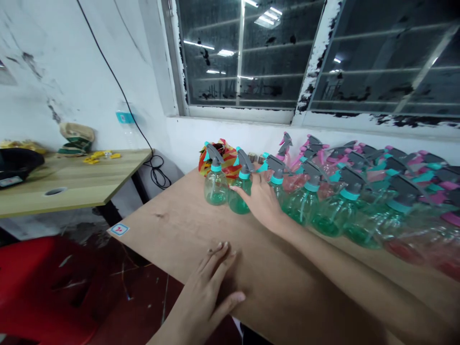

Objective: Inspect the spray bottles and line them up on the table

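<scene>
Head view, centre: the right hand point(264, 199) spread beside a rounded, clear-green plastic spray bottle with a grey-and-turquoise trigger head point(237, 203), its thumb crossing the front; whether that grip had closed could not be told. At lower centre, the left hand point(206, 292) was slack, its grip released, over the brown wooden worktop point(172, 225). Grey-and-pink-topped spray bottles point(314, 143) crowded the right. Behind the green bottle lay a red-and-yellow plastic bag point(230, 158). Left of centre, a blue-bordered white sticker point(119, 229) bore red marks too small to read.
</scene>
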The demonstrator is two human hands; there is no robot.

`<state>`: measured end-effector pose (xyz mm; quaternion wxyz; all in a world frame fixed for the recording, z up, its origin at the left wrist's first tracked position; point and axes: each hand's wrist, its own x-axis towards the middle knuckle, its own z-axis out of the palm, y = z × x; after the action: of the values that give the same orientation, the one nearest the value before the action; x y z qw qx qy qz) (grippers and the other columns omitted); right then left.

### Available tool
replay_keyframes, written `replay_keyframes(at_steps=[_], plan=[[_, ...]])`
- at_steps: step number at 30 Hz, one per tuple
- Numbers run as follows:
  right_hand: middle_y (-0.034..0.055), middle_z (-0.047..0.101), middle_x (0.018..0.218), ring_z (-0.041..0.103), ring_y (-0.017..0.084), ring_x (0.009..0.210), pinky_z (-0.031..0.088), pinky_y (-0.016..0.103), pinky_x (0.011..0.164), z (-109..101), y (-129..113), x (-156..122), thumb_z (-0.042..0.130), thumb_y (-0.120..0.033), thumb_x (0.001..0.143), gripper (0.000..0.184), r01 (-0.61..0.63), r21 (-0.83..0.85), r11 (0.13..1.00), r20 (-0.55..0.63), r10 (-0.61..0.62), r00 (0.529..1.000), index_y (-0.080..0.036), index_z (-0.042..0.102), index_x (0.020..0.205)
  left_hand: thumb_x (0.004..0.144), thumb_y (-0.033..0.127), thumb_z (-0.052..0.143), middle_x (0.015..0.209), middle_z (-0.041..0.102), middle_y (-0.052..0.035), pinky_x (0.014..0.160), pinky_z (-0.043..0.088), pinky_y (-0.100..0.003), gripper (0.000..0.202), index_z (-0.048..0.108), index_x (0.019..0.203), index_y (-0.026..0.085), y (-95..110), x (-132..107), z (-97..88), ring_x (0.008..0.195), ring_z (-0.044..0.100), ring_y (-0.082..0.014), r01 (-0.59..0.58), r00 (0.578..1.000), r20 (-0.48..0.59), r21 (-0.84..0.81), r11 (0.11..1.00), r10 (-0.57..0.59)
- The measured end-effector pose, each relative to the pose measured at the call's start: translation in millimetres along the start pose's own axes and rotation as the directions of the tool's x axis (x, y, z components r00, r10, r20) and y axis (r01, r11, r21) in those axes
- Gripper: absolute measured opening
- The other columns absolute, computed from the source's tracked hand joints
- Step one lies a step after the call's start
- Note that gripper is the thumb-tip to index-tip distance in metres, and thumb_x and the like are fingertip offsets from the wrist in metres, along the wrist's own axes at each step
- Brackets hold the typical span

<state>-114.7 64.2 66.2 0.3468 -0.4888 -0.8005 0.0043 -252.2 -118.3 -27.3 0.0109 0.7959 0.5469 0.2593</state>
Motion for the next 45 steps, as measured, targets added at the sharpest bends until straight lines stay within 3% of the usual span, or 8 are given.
replay_keyframes(at_steps=[5, 12, 18, 22, 28, 33, 38, 45], plan=[[0.0243, 0.061, 0.124, 0.067, 0.036, 0.095, 0.054, 0.045, 0.071, -15.9, 8.0, -20.9, 0.053, -0.050, 0.090, 0.065, 0.062, 0.019, 0.998, -0.006, -0.061, 0.998, -0.006, 0.041, 0.138, 0.099, 0.049, 0.047, 0.151, 0.038, -0.0128, 0.105, 0.040, -0.052, 0.060, 0.026, 0.151, 0.026, 1.4, 4.9, -3.5, 0.135, 0.040, -0.0310, -0.035, 0.999, 0.003, 0.035, 0.999, 0.035], [0.0113, 0.072, 0.099, 0.069, 0.025, 0.077, 0.052, 0.037, 0.066, -38.1, 41.0, -42.4, 0.054, -0.044, 0.092, 0.037, 0.185, 0.044, 0.982, -0.118, -0.179, 0.977, -0.014, 0.060, 0.112, 0.096, 0.049, 0.052, 0.149, 0.041, -0.0124, 0.105, 0.040, -0.052, 0.060, 0.032, 0.148, 0.028, 3.4, 11.7, -6.3, 0.133, 0.043, -0.0324, -0.002, 1.000, 0.011, -0.001, 1.000, 0.002], [0.0142, 0.068, 0.107, 0.066, 0.028, 0.087, 0.047, 0.037, 0.068, -79.2, 63.0, -15.9, 0.052, -0.039, 0.092, 0.031, 0.141, -0.073, 0.987, -0.266, -0.155, 0.951, -0.015, 0.064, 0.107, 0.094, 0.047, 0.056, 0.150, 0.040, -0.0101, 0.105, 0.040, -0.052, 0.061, 0.033, 0.148, 0.031, 2.8, 12.2, -1.6, 0.134, 0.043, -0.0331, 0.016, 1.000, 0.010, -0.010, 1.000, -0.016], [0.0185, 0.070, 0.104, 0.066, 0.034, 0.087, 0.045, 0.039, 0.065, -88.4, 60.8, 18.1, 0.054, -0.049, 0.090, 0.050, 0.009, -0.287, 0.958, -0.116, -0.044, 0.992, -0.009, 0.061, 0.120, 0.096, 0.045, 0.053, 0.150, 0.040, -0.0094, 0.104, 0.042, -0.053, 0.055, 0.033, 0.147, 0.032, 14.4, 20.4, -6.7, 0.134, 0.042, -0.0337, 0.059, 0.998, -0.011, -0.027, 0.998, -0.060], [0.0140, 0.073, 0.074, 0.067, 0.032, 0.072, 0.041, 0.036, 0.059, -84.6, 54.4, 33.2, 0.058, -0.041, 0.089, 0.031, 0.028, -0.294, 0.955, -0.009, -0.032, 0.999, -0.014, 0.074, 0.088, 0.097, 0.043, 0.050, 0.147, 0.040, -0.0076, 0.101, 0.046, -0.049, 0.043, 0.044, 0.137, 0.029, 47.9, 38.2, -22.7, 0.129, 0.047, -0.0321, 0.174, 0.981, -0.056, -0.179, 0.968, -0.187], [0.0060, 0.072, 0.066, 0.067, 0.026, 0.068, 0.039, 0.033, 0.057, -107.0, 55.3, 16.0, 0.058, -0.045, 0.089, 0.030, 0.120, -0.192, 0.974, 0.061, -0.110, 0.992, -0.022, 0.073, 0.077, 0.096, 0.045, 0.049, 0.134, 0.052, -0.0062, 0.095, 0.050, -0.049, 0.032, 0.053, 0.123, 0.030, 74.7, 54.8, -22.2, 0.118, 0.055, -0.0307, 0.225, 0.954, -0.115, -0.343, 0.912, -0.278], [-0.0007, 0.069, 0.057, 0.063, 0.020, 0.056, 0.038, 0.030, 0.052, -138.4, 51.8, -14.1, 0.058, -0.047, 0.089, 0.030, 0.124, -0.079, 0.989, 0.094, -0.116, 0.989, -0.026, 0.072, 0.073, 0.091, 0.047, 0.055, 0.132, 0.051, -0.0100, 0.096, 0.046, -0.053, 0.051, 0.039, 0.135, 0.028, 91.1, 76.3, -4.5, 0.121, 0.051, -0.0336, 0.227, 0.926, -0.212, -0.348, 0.910, -0.312], [-0.0018, 0.067, 0.059, 0.059, 0.016, 0.054, 0.035, 0.028, 0.052, -181.7, 72.2, -74.3, 0.064, -0.045, 0.085, 0.028, 0.200, 0.053, 0.978, 0.103, -0.205, 0.973, -0.024, 0.069, 0.067, 0.080, 0.052, 0.067, 0.136, 0.050, -0.0171, 0.099, 0.040, -0.061, 0.078, 0.032, 0.141, 0.020, 127.9, 82.0, 25.6, 0.125, 0.047, -0.0403, 0.258, 0.953, -0.067, -0.327, 0.909, -0.294]])
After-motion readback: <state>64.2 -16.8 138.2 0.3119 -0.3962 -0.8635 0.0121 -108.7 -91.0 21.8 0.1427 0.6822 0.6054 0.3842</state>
